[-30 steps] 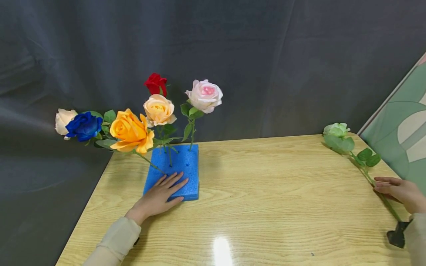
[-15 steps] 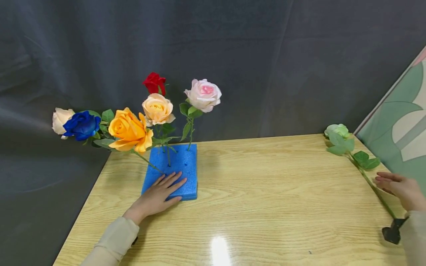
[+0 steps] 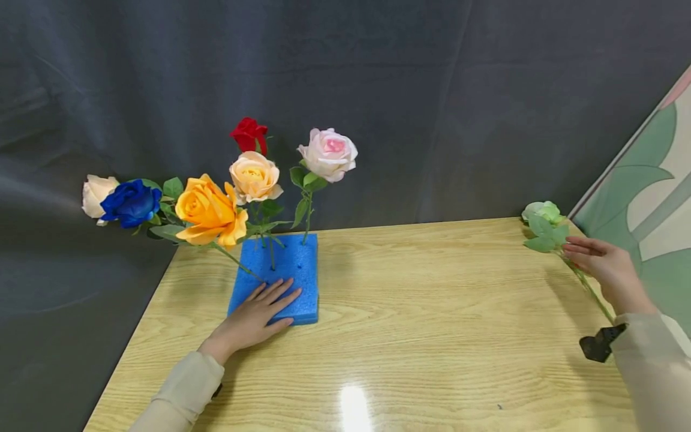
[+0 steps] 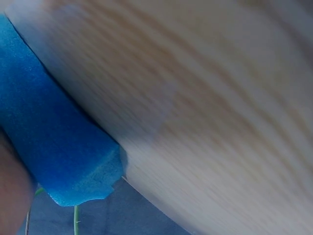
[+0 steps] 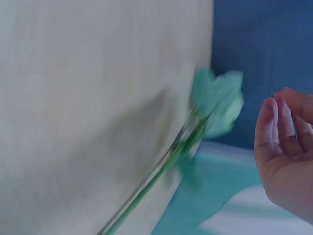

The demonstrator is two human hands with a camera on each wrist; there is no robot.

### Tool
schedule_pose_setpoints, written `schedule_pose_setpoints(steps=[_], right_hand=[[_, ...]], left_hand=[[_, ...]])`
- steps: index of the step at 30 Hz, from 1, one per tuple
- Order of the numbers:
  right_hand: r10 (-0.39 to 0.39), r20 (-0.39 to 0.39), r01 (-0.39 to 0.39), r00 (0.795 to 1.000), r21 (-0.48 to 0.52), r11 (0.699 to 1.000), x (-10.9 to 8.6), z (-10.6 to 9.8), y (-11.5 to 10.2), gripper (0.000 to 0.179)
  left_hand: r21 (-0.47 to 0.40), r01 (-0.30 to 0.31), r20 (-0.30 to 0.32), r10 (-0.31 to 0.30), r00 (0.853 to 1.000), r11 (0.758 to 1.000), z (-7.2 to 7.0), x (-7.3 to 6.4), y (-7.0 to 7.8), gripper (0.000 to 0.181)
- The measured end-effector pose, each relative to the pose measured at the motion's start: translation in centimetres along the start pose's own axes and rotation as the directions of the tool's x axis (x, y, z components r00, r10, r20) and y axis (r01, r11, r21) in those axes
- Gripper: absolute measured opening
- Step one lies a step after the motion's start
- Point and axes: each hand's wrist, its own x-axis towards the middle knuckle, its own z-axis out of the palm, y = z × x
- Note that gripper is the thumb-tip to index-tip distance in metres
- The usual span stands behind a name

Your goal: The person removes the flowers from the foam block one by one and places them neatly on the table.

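My left hand (image 3: 252,318) lies spread on the near part of a blue foam block (image 3: 306,294), fingers straight. Stuck into the block are an orange rose (image 3: 207,210), a peach rose (image 3: 255,177), a red rose (image 3: 250,135) and a pale pink rose (image 3: 330,155). A blue rose (image 3: 131,203) and a cream rose (image 3: 97,195) lean out at the left; their stem bases are hidden. At the far right a pale green rose (image 3: 546,211) lies on the table. My right hand (image 3: 607,264) hovers over its stem, loosely bent and holding nothing; the right wrist view shows a gap between hand (image 5: 288,152) and rose (image 5: 222,105).
The wooden table (image 3: 432,324) spreads between the two hands. A dark curtain (image 3: 410,108) hangs behind it, and a patterned green panel (image 3: 648,192) stands along the right edge. A small hole shows in the blue foam.
My right hand has moved away and left along the green rose's stem, from its lower part toward the leaves near the bloom. The left hand stays on the foam block.
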Motion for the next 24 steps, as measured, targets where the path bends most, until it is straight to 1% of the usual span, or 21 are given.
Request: schedule_pose_setpoints(steps=[2, 3, 4, 6, 10, 12, 17, 19, 24], right_hand=[[-0.019, 0.053, 0.013, 0.998, 0.114, 0.993, -0.7, 2.9, -2.6, 0.03], [-0.038, 0.066, 0.028, 0.997, 0.148, 0.989, -0.8, 4.1, -3.5, 0.034], [-0.063, 0.084, 0.047, 0.994, 0.174, 0.984, -0.8, 5.1, -4.2, 0.037], [-0.09, 0.101, 0.07, 0.991, 0.187, 0.98, -0.3, 6.9, -5.0, 0.034], [-0.119, 0.131, 0.102, 0.984, 0.13, 0.986, 0.7, 10.6, -6.9, 0.029], [-0.109, 0.133, 0.103, 0.985, 0.049, 0.993, 0.9, 12.5, -8.0, 0.025], [-0.109, 0.149, 0.121, 0.983, -0.073, 0.99, 1.4, 17.0, -10.2, 0.021], [-0.115, 0.163, 0.129, 0.98, -0.079, 0.988, 1.5, 18.7, -10.9, 0.025], [-0.125, 0.213, 0.145, 0.969, -0.079, 0.986, 1.7, 22.7, -12.4, 0.042]], left_hand=[[0.001, 0.001, 0.003, -0.001, 1.0, 1.0, 0.0, 0.0, 0.0, 0.061], [0.0, 0.001, 0.004, -0.001, 1.0, 1.0, 0.0, 0.0, -0.1, 0.061], [0.0, 0.002, 0.006, -0.002, 1.0, 1.0, 0.0, 0.0, -0.1, 0.061], [0.001, 0.003, 0.01, -0.003, 1.0, 1.0, 0.1, 0.0, -0.1, 0.06], [-0.003, 0.006, 0.012, -0.006, 1.0, 1.0, 0.0, 0.0, 0.0, 0.06], [-0.007, 0.007, 0.011, -0.007, 1.0, 1.0, -0.1, 0.0, 0.0, 0.06], [-0.017, 0.003, 0.004, -0.003, 1.0, 1.0, -0.2, 0.0, 0.2, 0.061], [-0.017, 0.001, 0.001, -0.001, 1.0, 1.0, -0.2, 0.0, 0.2, 0.061], [-0.004, -0.005, 0.0, 0.005, 1.0, 1.0, -0.2, 0.0, 0.1, 0.06]])
